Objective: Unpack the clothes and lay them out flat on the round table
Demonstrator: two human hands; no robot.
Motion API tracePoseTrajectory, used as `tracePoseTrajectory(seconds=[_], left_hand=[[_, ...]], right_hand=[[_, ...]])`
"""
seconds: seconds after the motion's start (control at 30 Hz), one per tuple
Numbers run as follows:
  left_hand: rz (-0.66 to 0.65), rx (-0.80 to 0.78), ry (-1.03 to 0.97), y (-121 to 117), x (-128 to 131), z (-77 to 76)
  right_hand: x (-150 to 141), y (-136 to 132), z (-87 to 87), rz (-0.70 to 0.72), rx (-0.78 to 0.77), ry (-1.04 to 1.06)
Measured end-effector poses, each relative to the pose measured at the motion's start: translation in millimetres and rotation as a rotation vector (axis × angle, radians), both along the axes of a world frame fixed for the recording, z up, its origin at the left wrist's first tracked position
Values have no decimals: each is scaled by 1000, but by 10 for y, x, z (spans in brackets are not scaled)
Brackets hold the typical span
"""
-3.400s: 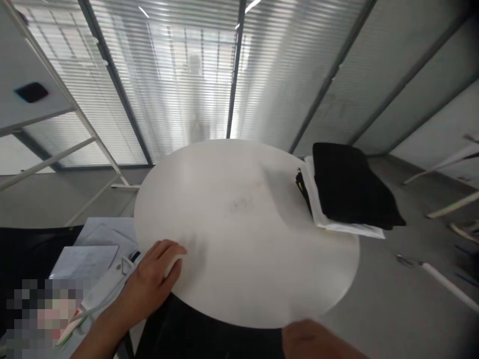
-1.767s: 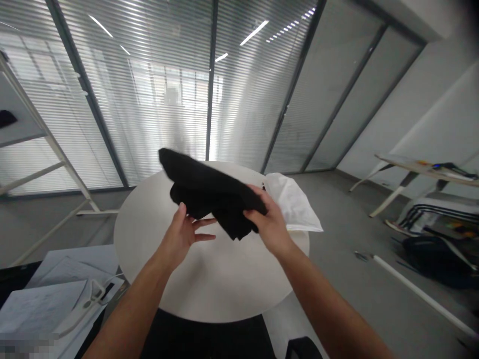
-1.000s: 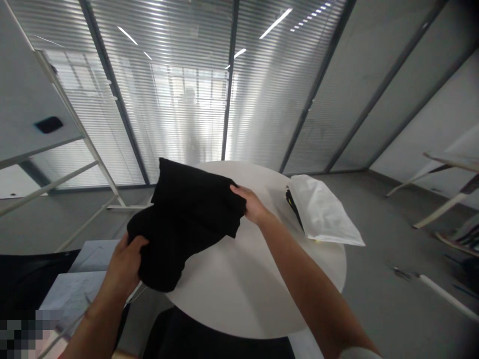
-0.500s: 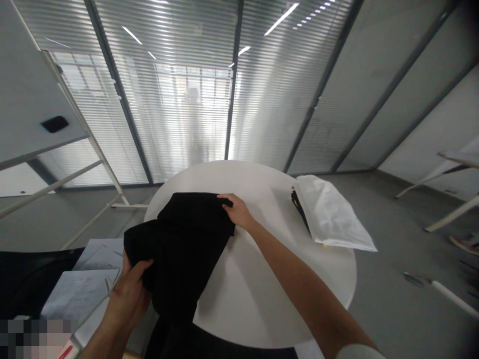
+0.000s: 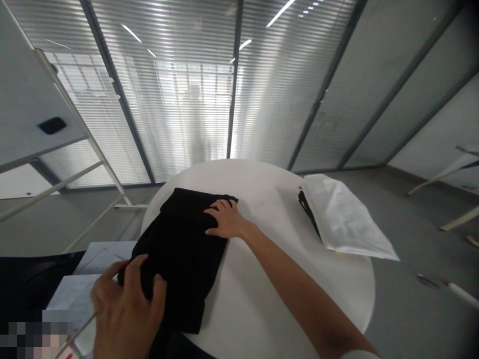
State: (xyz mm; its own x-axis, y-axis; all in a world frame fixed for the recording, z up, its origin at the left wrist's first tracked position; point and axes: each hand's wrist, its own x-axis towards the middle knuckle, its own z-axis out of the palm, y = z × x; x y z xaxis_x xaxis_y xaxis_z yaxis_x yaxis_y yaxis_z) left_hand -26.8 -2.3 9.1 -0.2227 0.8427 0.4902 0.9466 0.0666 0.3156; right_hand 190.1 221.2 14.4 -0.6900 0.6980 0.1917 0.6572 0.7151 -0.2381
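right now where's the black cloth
In the head view, the black cloth lies on the left of the white table, with the right hand on its far right corner and the left hand at its left edge.

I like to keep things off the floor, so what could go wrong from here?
The black cloth seems to reach past the left edge of the white table, so it might slip if the right hand on it lifts away. The white item sticks out beyond the right edge; a knock could send it down. The left hand is close to the papers and might brush them.
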Motion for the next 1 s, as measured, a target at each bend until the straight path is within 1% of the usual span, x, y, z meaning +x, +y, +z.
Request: tracePoseTrajectory(seconds=[0.03, 0.1, 0.13, 0.2, 0.3, 0.37, 0.43, 0.47, 0.5, 0.53, 0.57, 0.6, 0.63, 0.73, 0.8, 0.87, 0.97, 1.0], left_hand=[[68, 13, 62, 96, 111, 63], [81, -28, 168, 312, 290, 178], [66, -52, 201, 414, 344, 227], [-1, -162, 216, 581, 368, 303], [-123, -428, 84, 789, 251, 366], [-176, -538, -53, 978, 148, 378], [-197, -501, -206, 1237, 77, 364], [-188, -471, -328, 1381, 60, 349], [-176, -474, -502, 1523, 56, 330], [-126, -507, -704, 1654, 63, 309], [-64, -508, -880, 1767, 79, 287], [-46, -495, -1037, 1856, 99, 266], [-54, -467, -1182, 1922, 120, 244], [-213, -305, -1525, 2005, 160, 176], [-283, -225, -1695, 2023, 163, 129], [-296, -187, -1798, 2054, 161, 89], [-302, -143, -1860, 2135, 189, 69], [-295, -120, -1863, 2162, 213, 77]], right_hand=[[-13, -9, 6, 6, -3, -19], [-12, 10, 21, 3, -17, -31], [2, 36, 33, 2, -26, -20], [49, 116, 65, 21, -54, 32], [113, 249, 115, 64, -126, 196], [126, 313, 135, 55, -191, 352], [118, 342, 146, 10, -267, 507], [113, 346, 149, -16, -311, 573], [110, 346, 153, -35, -360, 628], [112, 342, 157, -43, -411, 671], [118, 338, 161, -39, -461, 701], [129, 336, 167, -28, -503, 720], [144, 335, 174, -14, -531, 729], [194, 343, 201, 20, -551, 715], [216, 353, 220, 15, -542, 688], [221, 366, 233, -2, -524, 666], [208, 387, 226, -13, -477, 659], [203, 392, 218, -25, -436, 663]])
